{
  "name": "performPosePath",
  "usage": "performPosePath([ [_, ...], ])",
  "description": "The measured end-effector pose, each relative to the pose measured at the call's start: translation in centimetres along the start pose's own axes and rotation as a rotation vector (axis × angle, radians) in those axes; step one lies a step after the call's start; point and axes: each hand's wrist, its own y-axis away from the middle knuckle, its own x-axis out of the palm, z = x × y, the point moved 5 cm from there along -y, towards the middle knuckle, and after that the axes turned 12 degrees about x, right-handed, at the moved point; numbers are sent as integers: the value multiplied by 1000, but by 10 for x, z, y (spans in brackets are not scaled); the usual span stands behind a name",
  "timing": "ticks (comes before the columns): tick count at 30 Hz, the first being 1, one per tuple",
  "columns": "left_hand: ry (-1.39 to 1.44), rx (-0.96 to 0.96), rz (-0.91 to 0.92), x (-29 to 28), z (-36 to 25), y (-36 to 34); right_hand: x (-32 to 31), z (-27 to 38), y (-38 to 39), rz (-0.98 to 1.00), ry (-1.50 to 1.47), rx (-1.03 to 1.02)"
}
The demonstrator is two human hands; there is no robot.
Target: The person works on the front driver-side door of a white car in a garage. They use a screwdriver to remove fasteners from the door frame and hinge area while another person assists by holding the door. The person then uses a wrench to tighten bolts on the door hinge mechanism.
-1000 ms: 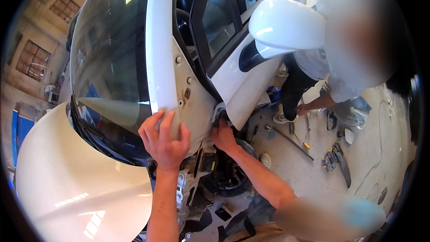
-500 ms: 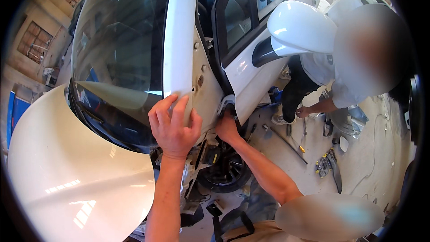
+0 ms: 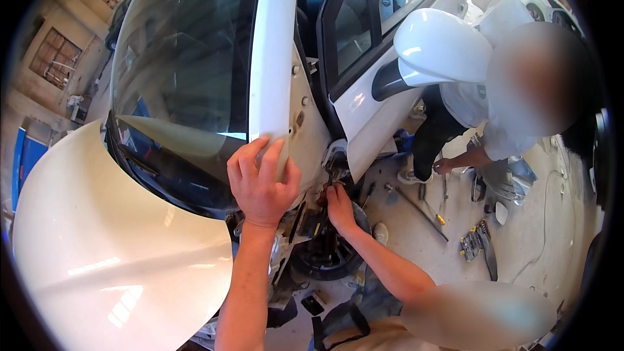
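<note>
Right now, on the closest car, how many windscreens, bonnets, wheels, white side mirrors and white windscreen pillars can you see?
Windscreen: 1
Bonnet: 1
Wheel: 1
White side mirror: 1
White windscreen pillar: 1
Total: 5

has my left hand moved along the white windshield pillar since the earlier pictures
No, not clearly either way: the left hand rests at the same low part of the white windshield pillar, though the view shifted.

Repair workshop (car (image 3: 273,45), scattered tools (image 3: 483,242))
</note>
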Motion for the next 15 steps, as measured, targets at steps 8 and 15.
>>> performPosePath([
  [8, -23, -5, 23, -4, 5, 1, 6, 13, 5, -34, 308, -6],
  [15, 10, 8, 23, -1, 2, -2, -31, -53, -11, -246, 187, -27],
])
